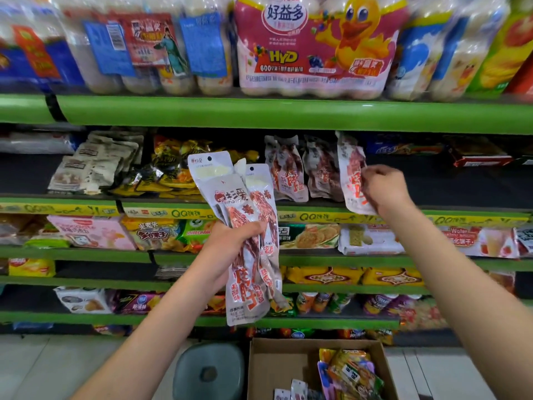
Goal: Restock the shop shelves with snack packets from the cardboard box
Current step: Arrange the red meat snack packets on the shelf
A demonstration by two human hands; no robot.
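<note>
Green shelves (pixel 288 116) carry snack packets (pixel 288 171).

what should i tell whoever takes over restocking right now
Left hand grips a bunch of red-and-white snack packets.
Right hand pinches one matching packet, placing it on the second shelf beside two same packets already standing there.
Cardboard box on the floor holds more mixed packets.
Left: shelve the held bunch, then empty the box.

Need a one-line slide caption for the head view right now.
Right hand sets one snack packet on the shelf; left hand grips a bunch of packets.
</note>
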